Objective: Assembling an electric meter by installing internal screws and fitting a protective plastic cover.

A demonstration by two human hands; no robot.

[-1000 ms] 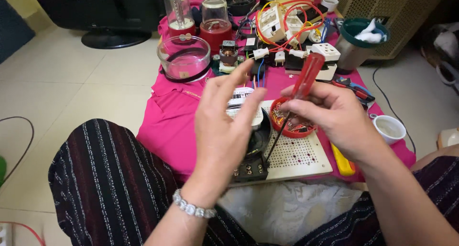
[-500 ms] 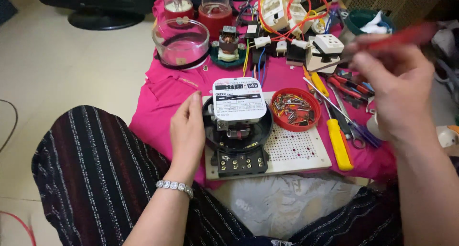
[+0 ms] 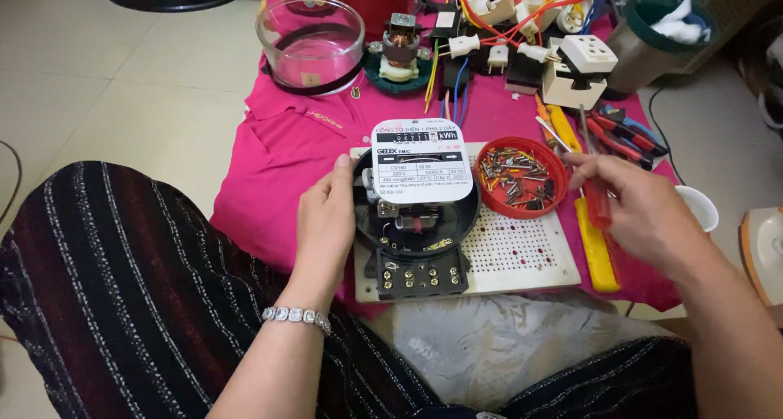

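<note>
My left hand rests against the left rim of a round black electricity meter that has a white faceplate and a black terminal block at its front. The meter lies on a white perforated board. My right hand is to the right of the board and holds a red-handled screwdriver with its shaft pointing away from me. Just left of that hand, a red round dish of screws sits on the board.
A pink cloth covers the low work surface. On it are a clear glass bowl, a small motor, white plugs and sockets with orange wires, pliers, a yellow tool. A white cup stands right.
My right hand came down from the upper right with the red screwdriver and now sits beside the red dish. My left hand stays on the meter's left rim.
</note>
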